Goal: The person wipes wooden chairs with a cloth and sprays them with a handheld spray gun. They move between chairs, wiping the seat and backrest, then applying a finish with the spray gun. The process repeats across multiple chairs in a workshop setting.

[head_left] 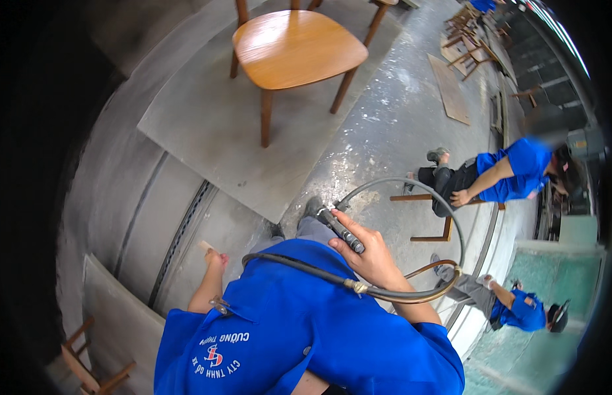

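My right hand [372, 253] is closed around a dark metal air gun [344, 232], held in front of my body. From the gun's far end a grey hose [411, 181] loops out to the right and back across my blue shirt, with brass fittings [357, 286] along it. At my left side, my left hand [216, 258] pinches a small flat beige piece [205, 245], possibly sandpaper; its kind is not clear. Ahead of both hands, a wooden chair [299, 49] with a glossy orange-brown seat stands on a grey board [207, 125], apart from my hands.
To the right, a person in blue [516, 171] sits on a wooden frame [444, 230]. Another person [516, 309] stands beyond, near a green panel [549, 270]. Several chairs [474, 56] stand far right. A slotted floor track [178, 243] runs at left, and wooden legs [82, 368] show lower left.
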Available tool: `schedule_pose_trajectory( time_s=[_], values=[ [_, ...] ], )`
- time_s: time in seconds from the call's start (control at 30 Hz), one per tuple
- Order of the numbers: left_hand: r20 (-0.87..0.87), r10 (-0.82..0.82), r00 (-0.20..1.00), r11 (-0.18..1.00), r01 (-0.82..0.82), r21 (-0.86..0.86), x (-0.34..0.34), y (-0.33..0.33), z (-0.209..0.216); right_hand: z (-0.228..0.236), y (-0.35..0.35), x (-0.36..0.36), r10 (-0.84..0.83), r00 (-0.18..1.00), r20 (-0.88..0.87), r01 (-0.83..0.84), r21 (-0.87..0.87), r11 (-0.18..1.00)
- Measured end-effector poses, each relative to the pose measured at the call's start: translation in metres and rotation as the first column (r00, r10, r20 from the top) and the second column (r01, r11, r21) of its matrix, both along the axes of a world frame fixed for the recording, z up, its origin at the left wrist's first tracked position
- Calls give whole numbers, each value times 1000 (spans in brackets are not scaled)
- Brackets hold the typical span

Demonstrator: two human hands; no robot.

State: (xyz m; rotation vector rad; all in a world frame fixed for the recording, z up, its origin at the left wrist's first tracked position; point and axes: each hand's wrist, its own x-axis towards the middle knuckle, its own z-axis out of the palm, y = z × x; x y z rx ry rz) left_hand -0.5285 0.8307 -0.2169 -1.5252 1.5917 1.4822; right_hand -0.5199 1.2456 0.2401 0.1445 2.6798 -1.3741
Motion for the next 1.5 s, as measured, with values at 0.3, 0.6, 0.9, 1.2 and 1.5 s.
schedule_pose_trajectory(
  time_s=[0.3, 0.6, 0.9, 1.2, 1.5],
  values=[
    [-196, -96, 976, 995, 98, -3, -54, 28, 38, 41, 38, 50, -303, 822, -483, 360, 27, 933],
    [-166, -98, 981, 986, 118, 117, -11, 83, 14, -19, 111, 142, -704, 707, -68, 649, -332, 684],
    [-150, -123, 981, 979, 144, 141, 32, 117, 76, -13, 135, 229, -332, 849, 412, 516, -503, 694],
    [-202, -82, 976, 979, 117, 169, 85, 118, 103, -2, 118, 267, 205, 914, 350, 69, -632, 772],
    [-215, 139, 967, 963, -81, 258, 209, 19, 94, 2, 9, 297, 327, 885, 333, -64, -608, 791]
  ],
)
